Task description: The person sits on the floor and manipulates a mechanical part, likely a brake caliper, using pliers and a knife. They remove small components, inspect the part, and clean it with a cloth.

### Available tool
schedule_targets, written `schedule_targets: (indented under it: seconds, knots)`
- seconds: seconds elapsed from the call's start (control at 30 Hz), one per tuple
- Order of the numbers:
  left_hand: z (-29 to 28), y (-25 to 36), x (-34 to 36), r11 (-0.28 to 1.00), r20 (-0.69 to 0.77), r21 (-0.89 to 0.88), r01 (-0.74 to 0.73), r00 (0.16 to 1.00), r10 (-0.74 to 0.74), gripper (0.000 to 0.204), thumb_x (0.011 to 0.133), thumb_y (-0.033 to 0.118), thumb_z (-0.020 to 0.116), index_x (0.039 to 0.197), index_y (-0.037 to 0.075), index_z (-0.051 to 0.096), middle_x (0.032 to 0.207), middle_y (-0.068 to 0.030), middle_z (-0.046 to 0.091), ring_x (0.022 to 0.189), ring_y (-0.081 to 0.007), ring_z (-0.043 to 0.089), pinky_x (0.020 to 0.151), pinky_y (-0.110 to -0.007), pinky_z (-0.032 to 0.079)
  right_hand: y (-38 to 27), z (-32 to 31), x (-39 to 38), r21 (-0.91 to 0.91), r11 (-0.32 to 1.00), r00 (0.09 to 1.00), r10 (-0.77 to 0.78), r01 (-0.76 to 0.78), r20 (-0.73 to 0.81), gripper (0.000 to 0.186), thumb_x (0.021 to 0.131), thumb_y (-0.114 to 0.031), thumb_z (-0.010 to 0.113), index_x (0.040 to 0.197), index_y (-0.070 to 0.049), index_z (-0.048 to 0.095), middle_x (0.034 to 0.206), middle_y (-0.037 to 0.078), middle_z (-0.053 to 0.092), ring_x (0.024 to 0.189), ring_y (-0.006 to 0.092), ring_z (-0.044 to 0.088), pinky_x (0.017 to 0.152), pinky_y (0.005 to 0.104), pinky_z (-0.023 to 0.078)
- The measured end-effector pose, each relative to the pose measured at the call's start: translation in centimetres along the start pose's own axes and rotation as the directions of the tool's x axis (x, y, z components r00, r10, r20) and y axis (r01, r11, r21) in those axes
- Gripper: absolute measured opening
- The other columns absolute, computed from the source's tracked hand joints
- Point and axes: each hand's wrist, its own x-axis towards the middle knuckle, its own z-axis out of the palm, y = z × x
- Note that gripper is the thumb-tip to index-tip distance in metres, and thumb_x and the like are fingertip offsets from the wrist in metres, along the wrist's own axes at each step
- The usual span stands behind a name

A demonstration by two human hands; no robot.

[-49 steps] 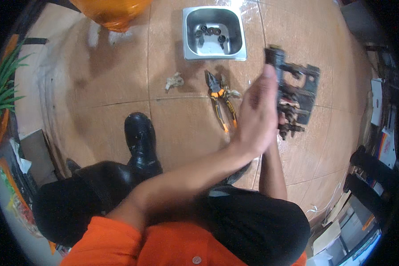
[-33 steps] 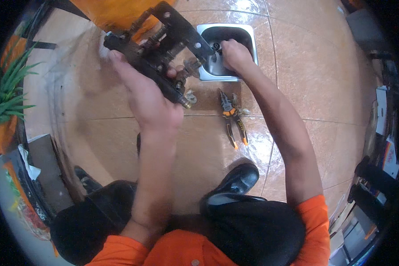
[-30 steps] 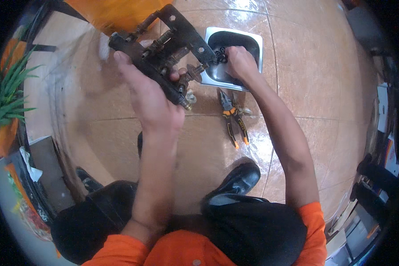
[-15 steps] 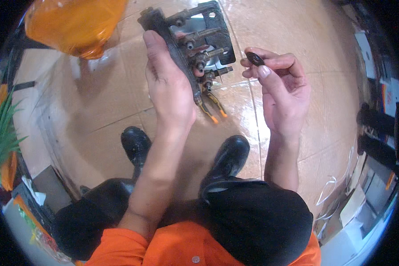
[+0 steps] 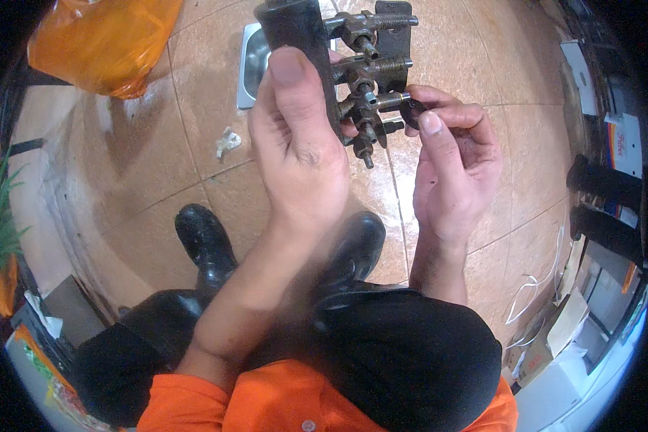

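My left hand is wrapped round the dark bar of a gas valve manifold, thumb on top and fingers behind, mostly hidden. Several worn brass-brown valves with threaded stems stick out of the bar to the right. Between thumb and fingers my right hand pinches a small black ring-like disc. That disc is at the tip of one lower stem; whether it sits on the stem or only touches it, I cannot tell. A dark flat plate with holes shows behind the stems.
Below the manifold, a shallow metal tray lies on the tiled floor, with a crumpled whitish scrap near it. An orange plastic bag stands at the far left. White cable and boxes line the right side.
The manifold has come up closer and to the right in my left hand. The black disc, held apart before, is now against a stem. The orange-tipped plier handles no longer show.
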Motion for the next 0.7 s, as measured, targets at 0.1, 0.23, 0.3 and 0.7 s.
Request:
schedule_targets:
  seconds: [0.1,0.23,0.3,0.7]
  knots:
    - [-0.17,-0.04,-0.07,1.0,-0.001,0.018,-0.013,1.0,0.013,0.051,0.1,0.053,0.039,0.092,0.006,0.059,0.074,0.0045,0.059,0.058,-0.0004,0.052,0.049,-0.015,0.039,-0.17,-0.01,0.1,0.036,0.997,0.996,0.072,-0.071,-0.043,0.007,0.086,0.0,0.065,0.091,0.0,0.06,0.105,0.018,0.068,0.088,0.0146,0.062,0.079,0.027,0.049]
    - [-0.05,-0.34,-0.19,1.0,0.0,0.006,-0.011,1.0,0.011,0.053,0.099,0.054,0.04,0.093,0.006,0.059,0.074,0.0047,0.059,0.058,-0.0006,0.052,0.049,-0.015,0.039,0.08,0.2,0.24,0.12,0.985,0.988,0.135,-0.126,-0.072,0.007,0.087,-0.001,0.065,0.092,0.0,0.061,0.103,0.018,0.068,0.084,0.0141,0.063,0.075,0.027,0.05]
    - [0.07,-0.38,-0.27,1.0,-0.005,0.018,-0.003,1.0,0.003,0.053,0.099,0.055,0.04,0.094,0.005,0.06,0.074,0.0044,0.059,0.059,-0.0009,0.053,0.049,-0.016,0.04,0.05,0.1,0.31,0.182,0.971,0.983,0.171,-0.157,-0.068,0.007,0.087,-0.001,0.064,0.093,0.0,0.061,0.103,0.018,0.069,0.083,0.0144,0.063,0.075,0.0272,0.051]
    - [-0.09,-0.35,-0.37,0.993,-0.023,0.119,-0.013,1.0,0.016,0.055,0.099,0.055,0.04,0.098,0.004,0.06,0.079,0.0014,0.062,0.061,-0.0022,0.053,0.051,-0.018,0.041,-0.07,0.81,0.11,0.275,0.931,0.954,0.277,-0.238,-0.113,0.012,0.089,-0.007,0.065,0.097,0.002,0.063,0.095,0.015,0.071,0.082,0.0139,0.065,0.076,0.0256,0.048]
